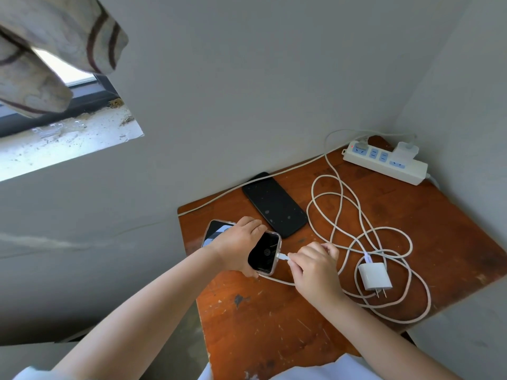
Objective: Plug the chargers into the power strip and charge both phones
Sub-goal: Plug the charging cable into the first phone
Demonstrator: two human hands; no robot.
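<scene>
My left hand [238, 244] grips a phone in a clear case [264, 253] on the wooden table [274, 325]. My right hand [312, 266] pinches a white cable connector [284, 256] at the phone's bottom port. A second, black phone [274, 204] lies flat further back. A loose white charger brick [374, 276] lies prongs-out amid coiled white cable [340, 204]. The white power strip [384, 163] sits at the far right corner with one white charger [406, 150] plugged into it.
The table stands in a corner between grey walls. A thin white cord [247, 185] runs along the table's back edge. A window sill [68, 138] and hanging cloth [49, 50] are at upper left.
</scene>
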